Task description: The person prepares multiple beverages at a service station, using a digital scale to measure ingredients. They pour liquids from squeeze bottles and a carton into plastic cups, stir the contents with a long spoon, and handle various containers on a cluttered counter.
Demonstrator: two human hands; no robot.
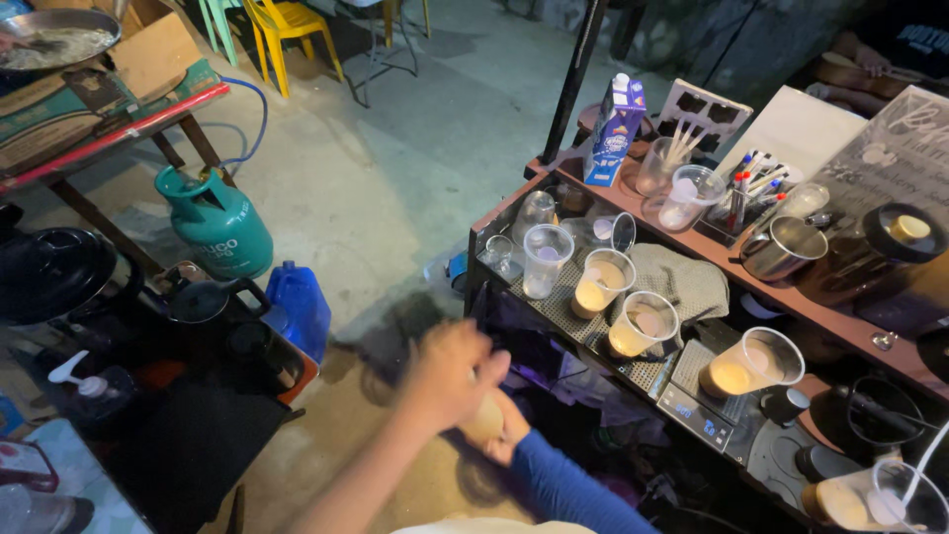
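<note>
My left hand (450, 374), on a bare forearm, is blurred and closed over the top of a small tan rounded object (484, 420). My right hand (509, 432), in a blue sleeve, cups the same object from below. Blur keeps me from telling what the object is. Both hands hover over the concrete floor, just left of a brown counter (840, 321). On the counter stand clear plastic cups of beige drink (601, 282) (641, 324), a third one (751, 364) on a digital scale (697, 410), and an empty cup (544, 259).
A blue-and-white carton (613, 129), a metal mug (781, 247), pens and a grey cloth (682, 282) sit on the counter. On the floor to the left are a green gas cylinder (213, 222), a blue jug (297, 307) and black pots. A yellow chair (287, 30) stands behind.
</note>
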